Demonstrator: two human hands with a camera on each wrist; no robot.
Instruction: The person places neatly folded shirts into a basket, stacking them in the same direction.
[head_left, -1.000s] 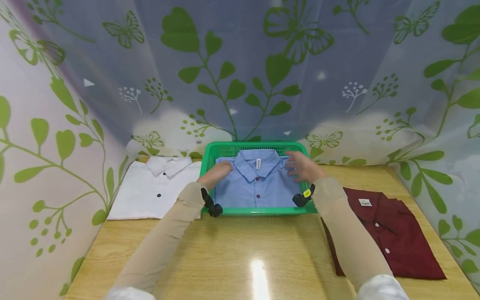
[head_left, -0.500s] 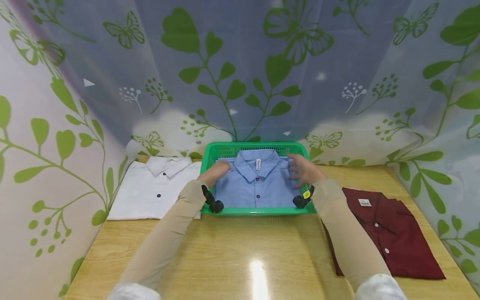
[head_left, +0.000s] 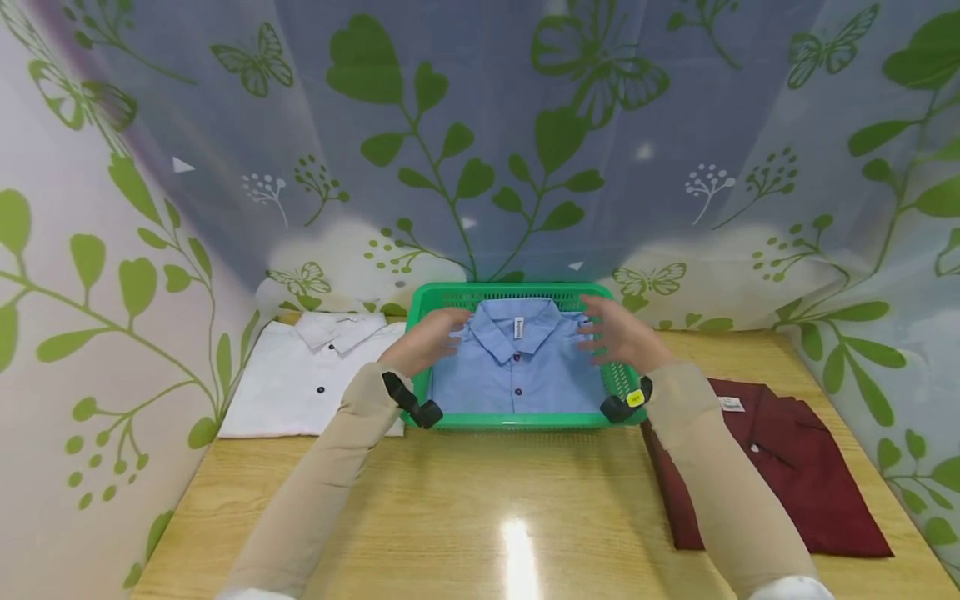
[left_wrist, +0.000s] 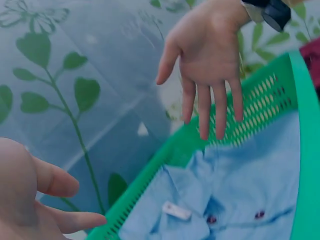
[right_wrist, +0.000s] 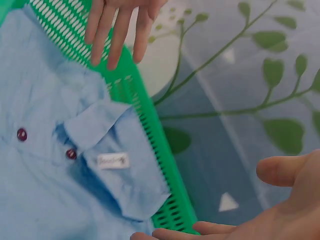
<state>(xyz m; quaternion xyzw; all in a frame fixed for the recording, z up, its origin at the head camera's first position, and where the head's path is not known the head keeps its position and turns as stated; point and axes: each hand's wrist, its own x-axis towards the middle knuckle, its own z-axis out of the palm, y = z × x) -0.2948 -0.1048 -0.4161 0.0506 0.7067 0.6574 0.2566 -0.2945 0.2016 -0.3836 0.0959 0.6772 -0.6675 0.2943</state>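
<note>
Here, left hand (head_left: 429, 340) and right hand (head_left: 624, 335), fingers spread; between them, one smooth, folded light-blue cloth shirt (head_left: 517, 375) in one rectangular, slotted green plastic basket (head_left: 510, 421)! One folded white cloth shirt (head_left: 300, 392) left of the left hand, one folded maroon cloth shirt (head_left: 798, 475) right of the right.

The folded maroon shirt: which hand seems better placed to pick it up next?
Probably the right hand: both hands are empty, but it is nearer the maroon shirt. The left hand is at the other end of the green basket, by the white shirt.
</note>
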